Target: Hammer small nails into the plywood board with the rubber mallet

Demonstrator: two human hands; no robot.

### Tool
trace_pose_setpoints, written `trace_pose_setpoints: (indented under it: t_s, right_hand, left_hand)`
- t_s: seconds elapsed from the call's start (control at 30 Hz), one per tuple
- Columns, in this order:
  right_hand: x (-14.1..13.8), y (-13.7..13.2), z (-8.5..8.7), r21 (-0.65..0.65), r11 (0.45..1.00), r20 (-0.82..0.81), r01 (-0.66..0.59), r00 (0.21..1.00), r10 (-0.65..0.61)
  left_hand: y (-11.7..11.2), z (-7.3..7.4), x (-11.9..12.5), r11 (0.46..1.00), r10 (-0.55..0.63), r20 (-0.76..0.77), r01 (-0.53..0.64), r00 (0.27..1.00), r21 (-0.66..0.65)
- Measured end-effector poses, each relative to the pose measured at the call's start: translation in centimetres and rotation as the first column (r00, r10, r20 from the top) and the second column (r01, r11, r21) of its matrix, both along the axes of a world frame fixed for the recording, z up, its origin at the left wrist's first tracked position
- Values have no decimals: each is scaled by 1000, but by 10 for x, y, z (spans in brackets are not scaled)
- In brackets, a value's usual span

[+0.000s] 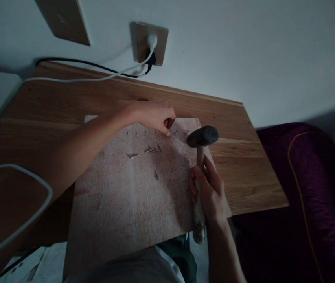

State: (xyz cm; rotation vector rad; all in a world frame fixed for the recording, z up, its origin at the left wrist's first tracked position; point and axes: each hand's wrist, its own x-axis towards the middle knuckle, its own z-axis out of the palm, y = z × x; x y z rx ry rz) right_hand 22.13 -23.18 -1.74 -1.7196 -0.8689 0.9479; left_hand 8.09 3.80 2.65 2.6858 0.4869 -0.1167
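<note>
My right hand point(207, 188) is wrapped around the wooden handle of a mallet point(203, 136) with a black head, held over the board's right side. My left hand point(157, 116) is closed, fingertips low at the far part of the pale wooden board point(111, 204); whatever they pinch is hidden. Just right of those fingertips a nail point(176, 131) stands in the board, with another nail point(186, 132) beside the mallet head. Several small holes run in a row left of my fingers. Loose nails point(134, 156) lie on the board nearer to me.
Beneath the board is a brown wooden tabletop point(244, 165) against the wall. A wall socket point(152, 43) holds plugs, with a white cable point(81, 80) and a black cable point(76, 59) running left. Purple fabric point(317, 188) covers something at right. A pale cord point(23, 169) loops at left.
</note>
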Motion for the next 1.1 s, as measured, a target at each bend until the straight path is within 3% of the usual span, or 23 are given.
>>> trace_pose_setpoints:
  t_s: [0.17,0.47,0.63,0.77,0.9,1.1]
  right_hand:
    - [-3,1,3,-10,1000,-34,26,999,-26]
    - [-4,3,6,-3,1000,-40,30,999,-30]
    - [-7,3,10,7,1000,-104,30,994,-29]
    - [-21,10,25,19,1000,-151,-7,988,9]
    - [-39,24,36,72,995,-77,-66,994,71]
    - [-45,39,27,41,992,-15,-119,993,120]
  left_hand:
    - [0,-3,2,999,4,5,-4,1000,54]
    - [7,-15,2,999,-33,84,33,996,8]
    - [18,-14,-7,993,10,110,3,994,-119]
    - [26,-18,-11,977,14,79,3,997,-214]
    - [28,-26,-10,975,-16,98,37,995,-217]
    - [32,-29,-12,977,-1,110,24,994,-211]
